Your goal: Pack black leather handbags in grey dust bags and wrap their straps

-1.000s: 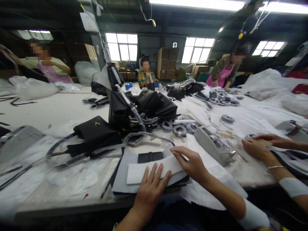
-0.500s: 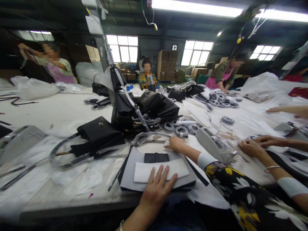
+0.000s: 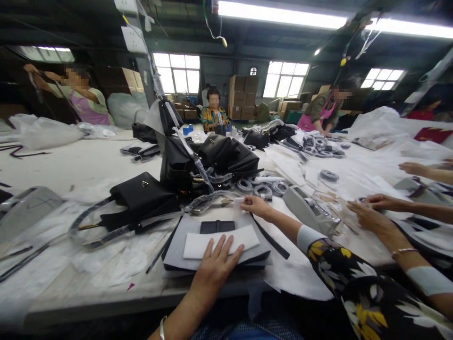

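My left hand (image 3: 215,264) lies flat, fingers spread, on a white foam sheet (image 3: 244,238). The sheet rests on a flat bag wrapped in grey cloth (image 3: 179,250), whose black flap (image 3: 217,226) shows above it. My right hand (image 3: 256,206) is stretched out past the bag's far edge, fingers curled together at a plastic-wrapped strap (image 3: 205,200) and a small tan scrap (image 3: 225,201). What the fingers pinch is too small to make out.
A black handbag (image 3: 143,198) lies to the left, and a pile of black bags (image 3: 212,158) behind it. Coiled wrapped straps (image 3: 264,190) and a grey tape dispenser (image 3: 307,210) sit to the right. A co-worker's hands (image 3: 368,212) work at the right edge; other people stand across the white table (image 3: 78,160).
My right hand left the foam sheet and reached forward to the wrapped strap. My left hand stayed flat on the sheet. The view shifted slightly.
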Demonstrator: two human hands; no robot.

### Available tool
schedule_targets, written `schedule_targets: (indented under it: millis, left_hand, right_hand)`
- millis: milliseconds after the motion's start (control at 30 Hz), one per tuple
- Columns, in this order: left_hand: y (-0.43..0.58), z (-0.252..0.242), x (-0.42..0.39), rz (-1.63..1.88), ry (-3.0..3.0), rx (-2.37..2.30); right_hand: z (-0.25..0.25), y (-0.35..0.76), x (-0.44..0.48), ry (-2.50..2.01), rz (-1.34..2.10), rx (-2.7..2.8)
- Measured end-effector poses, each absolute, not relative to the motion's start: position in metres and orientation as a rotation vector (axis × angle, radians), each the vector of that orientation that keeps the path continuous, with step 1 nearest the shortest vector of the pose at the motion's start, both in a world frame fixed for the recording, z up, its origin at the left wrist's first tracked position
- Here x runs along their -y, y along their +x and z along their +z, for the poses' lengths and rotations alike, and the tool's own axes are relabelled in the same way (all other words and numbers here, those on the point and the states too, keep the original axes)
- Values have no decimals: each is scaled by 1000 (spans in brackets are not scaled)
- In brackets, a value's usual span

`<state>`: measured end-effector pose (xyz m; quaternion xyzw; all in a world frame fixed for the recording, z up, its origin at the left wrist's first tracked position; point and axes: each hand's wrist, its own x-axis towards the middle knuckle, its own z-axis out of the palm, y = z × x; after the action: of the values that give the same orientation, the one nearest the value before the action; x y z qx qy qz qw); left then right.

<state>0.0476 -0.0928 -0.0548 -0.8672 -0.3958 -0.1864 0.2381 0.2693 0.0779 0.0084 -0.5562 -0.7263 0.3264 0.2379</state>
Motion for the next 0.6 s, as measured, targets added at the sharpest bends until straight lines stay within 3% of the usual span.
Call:
schedule_targets:
  millis: [300,600]
  left_hand:
    - [49,-54,92,-466,-2399,1114]
    - [55,-56,83,-474,-2439,1214]
  right_hand:
    - [28,281,-32,-1158,955,1937]
    - [4,295,43,-975,365,2461]
